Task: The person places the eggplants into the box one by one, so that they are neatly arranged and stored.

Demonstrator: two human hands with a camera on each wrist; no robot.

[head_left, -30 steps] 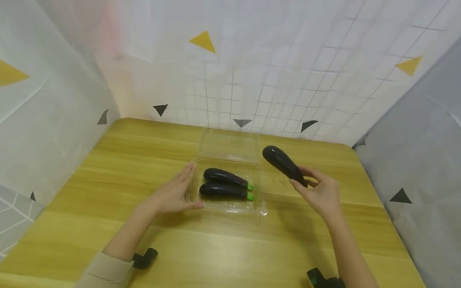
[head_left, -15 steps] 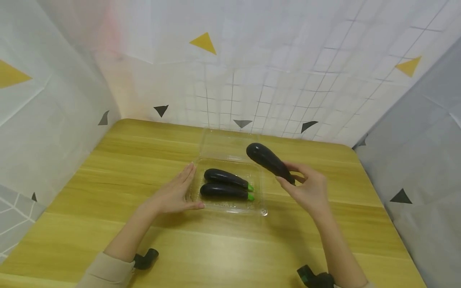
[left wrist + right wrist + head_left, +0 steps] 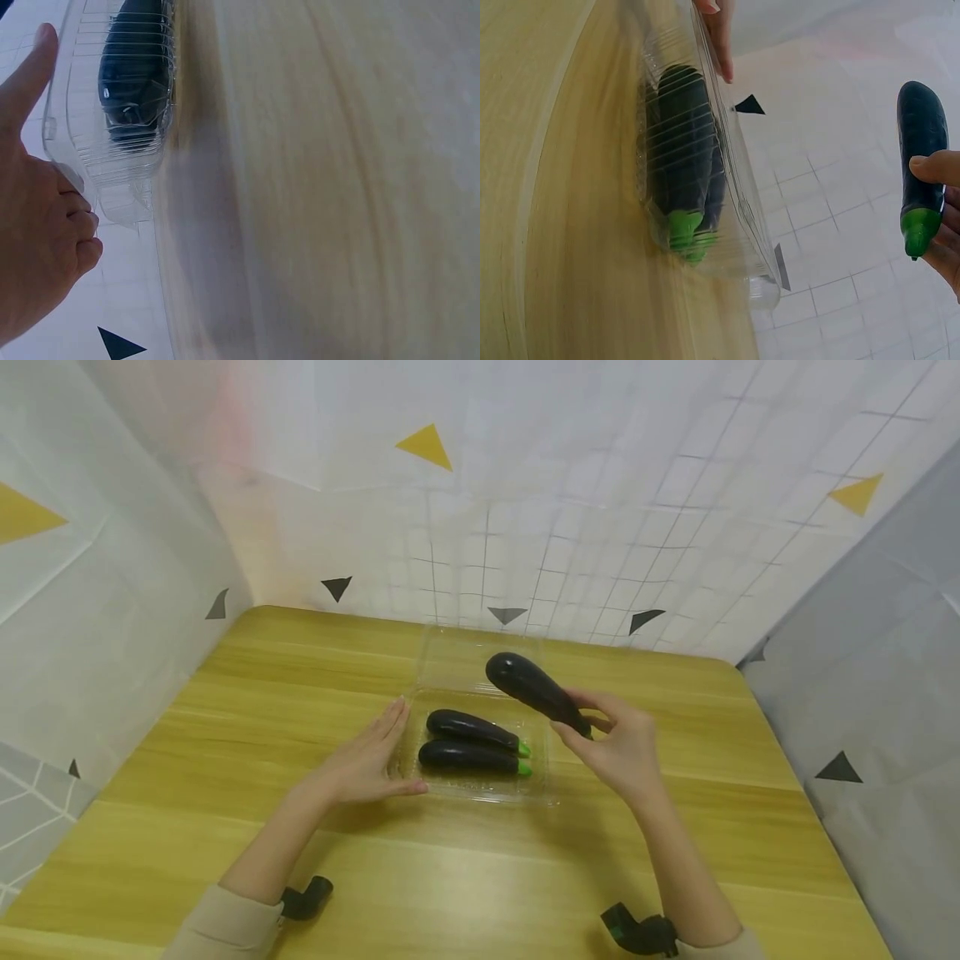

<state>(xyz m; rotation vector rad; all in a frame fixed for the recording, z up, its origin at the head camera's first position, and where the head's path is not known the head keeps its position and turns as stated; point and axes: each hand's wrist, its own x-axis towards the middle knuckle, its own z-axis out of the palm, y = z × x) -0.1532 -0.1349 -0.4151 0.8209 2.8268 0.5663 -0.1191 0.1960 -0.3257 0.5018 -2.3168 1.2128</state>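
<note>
A clear plastic clamshell container (image 3: 487, 797) lies on the table with its lid (image 3: 457, 660) folded back. Inside, two dark purple eggplants, the rear one (image 3: 468, 727) and the front one (image 3: 465, 757), lie side by side with green stem ends to the right. My left hand (image 3: 360, 768) rests at the container's left side, fingers straight along the rim, thumb at the front corner. My right hand (image 3: 618, 743) pinches a third eggplant (image 3: 534, 687) near its stem end, tilted above the container's right rear. In the right wrist view, the thumb lies across the held eggplant (image 3: 922, 142).
The wooden table (image 3: 465, 877) backs onto a white sheeted wall (image 3: 525, 468) with grid lines and yellow and black triangles. Sheeted walls also flank both sides. Black wrist devices, left (image 3: 306, 900) and right (image 3: 637, 933), sit on the forearms.
My right hand has carried the third eggplant leftward, from right of the container to over its right rear part. The left hand and the two eggplants inside have stayed in place.
</note>
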